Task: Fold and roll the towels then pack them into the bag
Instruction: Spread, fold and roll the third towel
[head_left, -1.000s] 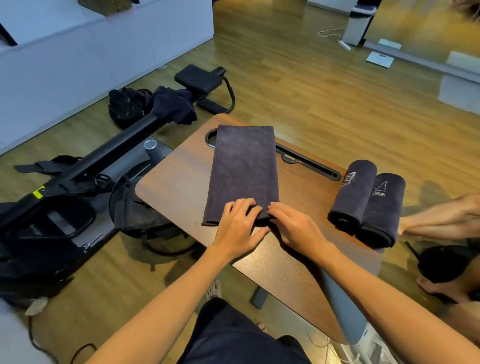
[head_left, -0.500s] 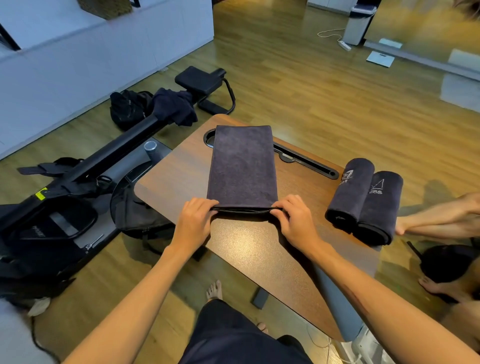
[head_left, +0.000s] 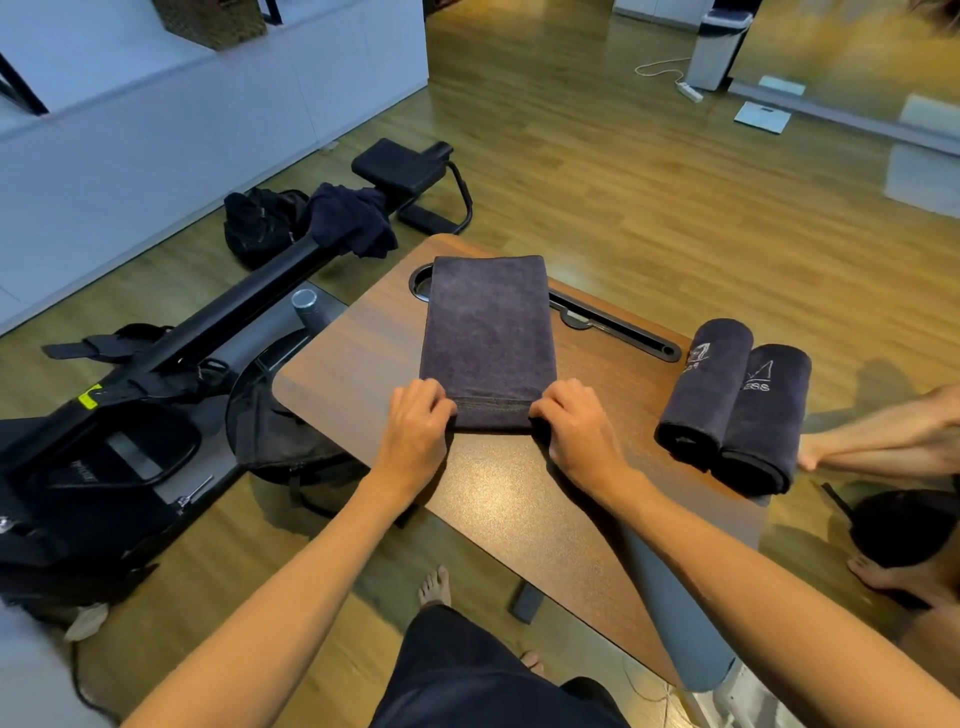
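Fingers of the left hand (head_left: 415, 421) and right hand (head_left: 574, 422) are curling around the dark towel (head_left: 488, 332)'s rolled near edge on the table (head_left: 519, 499).

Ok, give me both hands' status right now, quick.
Left hand: fingers curled on the near left corner of the folded towel, gripping it.
Right hand: fingers curled on the near right corner, gripping the same towel.
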